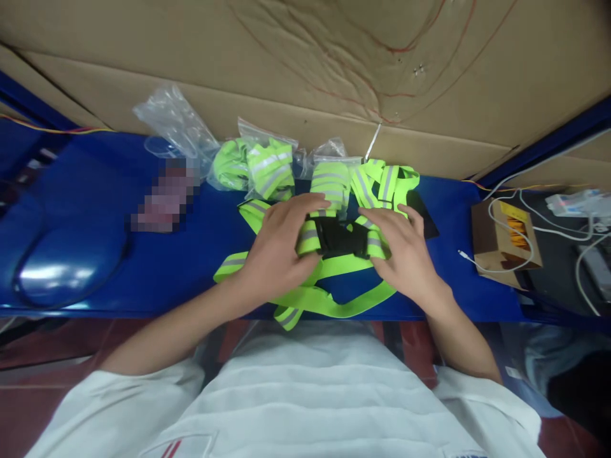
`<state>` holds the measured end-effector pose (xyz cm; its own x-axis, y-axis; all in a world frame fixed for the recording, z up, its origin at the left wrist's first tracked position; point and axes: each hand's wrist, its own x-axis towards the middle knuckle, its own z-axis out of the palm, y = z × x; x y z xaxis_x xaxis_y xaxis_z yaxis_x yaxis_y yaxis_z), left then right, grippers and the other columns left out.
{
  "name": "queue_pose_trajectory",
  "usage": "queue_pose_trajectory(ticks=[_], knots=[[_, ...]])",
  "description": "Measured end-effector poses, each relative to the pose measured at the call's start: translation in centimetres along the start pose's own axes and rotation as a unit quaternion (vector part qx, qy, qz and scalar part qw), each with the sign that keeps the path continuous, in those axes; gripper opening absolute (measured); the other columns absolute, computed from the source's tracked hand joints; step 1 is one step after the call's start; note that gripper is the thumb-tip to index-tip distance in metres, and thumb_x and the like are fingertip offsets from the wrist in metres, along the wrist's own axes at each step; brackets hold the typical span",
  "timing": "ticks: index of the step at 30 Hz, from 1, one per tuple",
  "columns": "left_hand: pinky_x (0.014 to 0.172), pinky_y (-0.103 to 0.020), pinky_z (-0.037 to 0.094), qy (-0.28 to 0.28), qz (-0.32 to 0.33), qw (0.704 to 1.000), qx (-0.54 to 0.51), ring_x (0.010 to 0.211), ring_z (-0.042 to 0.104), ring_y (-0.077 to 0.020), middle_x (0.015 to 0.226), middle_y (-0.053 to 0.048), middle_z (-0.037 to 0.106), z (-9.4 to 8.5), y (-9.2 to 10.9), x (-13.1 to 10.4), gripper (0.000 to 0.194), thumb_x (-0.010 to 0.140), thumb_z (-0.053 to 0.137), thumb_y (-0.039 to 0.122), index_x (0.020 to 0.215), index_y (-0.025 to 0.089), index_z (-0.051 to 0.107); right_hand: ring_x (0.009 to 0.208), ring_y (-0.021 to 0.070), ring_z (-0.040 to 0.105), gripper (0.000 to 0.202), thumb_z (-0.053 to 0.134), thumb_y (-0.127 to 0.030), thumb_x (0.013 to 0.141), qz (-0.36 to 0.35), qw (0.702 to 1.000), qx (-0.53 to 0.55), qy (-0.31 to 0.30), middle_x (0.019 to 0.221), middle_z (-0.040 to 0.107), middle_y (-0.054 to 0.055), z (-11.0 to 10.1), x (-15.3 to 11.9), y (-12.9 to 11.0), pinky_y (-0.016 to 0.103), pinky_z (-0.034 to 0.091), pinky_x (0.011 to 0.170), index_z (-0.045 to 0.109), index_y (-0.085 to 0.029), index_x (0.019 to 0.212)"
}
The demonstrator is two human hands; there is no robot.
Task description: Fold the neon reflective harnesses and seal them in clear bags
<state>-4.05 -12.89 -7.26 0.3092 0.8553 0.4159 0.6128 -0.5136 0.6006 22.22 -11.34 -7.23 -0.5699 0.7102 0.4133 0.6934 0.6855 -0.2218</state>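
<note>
A neon yellow-green reflective strap [353,308] with silver stripes lies looped on the blue table, one end hanging over the front edge. Its black side-release buckle [342,238] is between my two hands, and the two halves look joined. My left hand [285,245] is closed around the strap at the buckle's left end, thumb below and fingers above. On the other side, my right hand [401,248] grips the strap by the buckle's right end, its fingers curled over the top. My palms hide parts of the strap.
Behind my hands are folded reflective straps in clear bags [270,166] and a loose strap bundle [386,182]. A clear plastic bag [176,121] and a blurred-out item [165,200] lie left. At right stands a cardboard box [501,238] with a white cable.
</note>
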Motion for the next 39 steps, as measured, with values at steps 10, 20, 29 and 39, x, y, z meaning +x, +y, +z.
queue_pose_trajectory(ticks=[10,20,29,39], knots=[[0.115,-0.048,0.046,0.037,0.059,0.980,-0.184,0.129,0.060,-0.0281,0.136,-0.009,0.064,-2.8,-0.2,6.7,0.045,0.100,0.064,0.037,0.142,0.026,0.052,0.139,0.0331,0.060,0.063,0.069,-0.038,0.095,0.037,0.981,0.119,0.151,0.153,0.060,0.010,-2.5,5.6,1.4,0.056,0.051,0.116,0.047,-0.029,0.153],[0.063,-0.028,0.054,0.175,0.071,0.874,-0.447,0.083,0.071,-0.0181,0.103,0.000,0.070,-6.1,7.1,12.7,0.026,0.094,0.073,0.025,0.111,0.026,0.053,0.136,0.0324,0.064,0.087,0.085,-0.081,0.064,0.024,0.846,0.532,0.018,0.142,0.069,0.004,-5.8,10.9,2.1,0.049,0.061,0.105,0.063,-0.036,0.135],[0.072,-0.038,0.065,-0.091,-0.007,0.793,-0.602,0.081,0.076,-0.0243,0.101,-0.003,0.076,-6.6,2.6,12.4,0.066,0.083,0.082,0.044,0.140,0.025,0.056,0.090,0.0223,0.074,0.042,0.097,-0.046,0.070,0.082,0.739,0.669,-0.010,0.088,0.072,-0.001,-4.1,13.1,0.7,0.038,0.065,0.084,0.068,-0.026,0.093],[0.068,-0.036,0.061,-0.156,-0.012,0.822,-0.547,0.077,0.075,-0.0247,0.089,-0.004,0.076,-4.8,-1.4,13.5,0.069,0.072,0.094,0.051,0.128,0.021,0.067,0.068,0.0138,0.066,0.032,0.086,-0.049,0.081,0.142,0.767,0.626,0.024,0.080,0.068,-0.002,-4.8,12.8,1.9,0.028,0.060,0.066,0.069,-0.023,0.087]])
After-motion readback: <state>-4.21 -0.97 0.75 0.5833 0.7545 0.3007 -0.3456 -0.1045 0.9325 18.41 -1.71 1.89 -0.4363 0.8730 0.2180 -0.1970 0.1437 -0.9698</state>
